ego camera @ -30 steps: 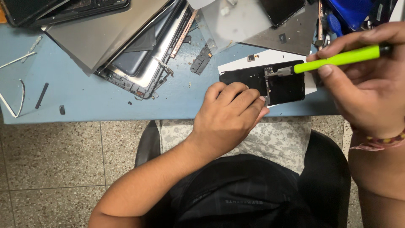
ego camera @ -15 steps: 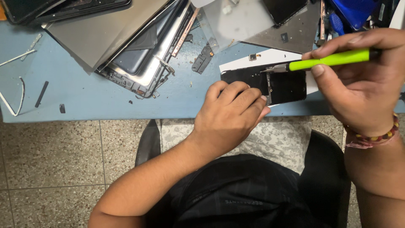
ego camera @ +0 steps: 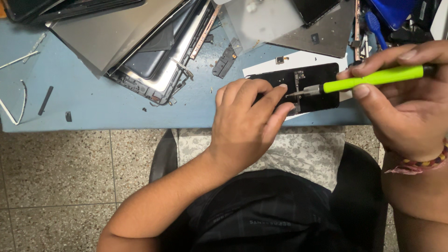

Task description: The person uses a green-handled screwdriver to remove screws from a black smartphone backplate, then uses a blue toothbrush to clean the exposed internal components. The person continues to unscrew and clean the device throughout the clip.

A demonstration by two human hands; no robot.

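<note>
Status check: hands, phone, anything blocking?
Left hand pins phone flat. Right hand holds green screwdriver, tip on phone's middle. Loose parts nearby, none blocking.

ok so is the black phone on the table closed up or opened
Opened. The black phone lies flat with bare inner parts showing; the left hand steadies it, and the right hand's green screwdriver tip touches inside.

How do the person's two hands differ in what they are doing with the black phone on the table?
The left hand lies palm down, fingers pressing the black phone; the right hand is raised, pinching a green screwdriver. The right wrist wears a beaded bracelet; the left wrist is bare. Both work over the phone at the blue table edge.
</note>
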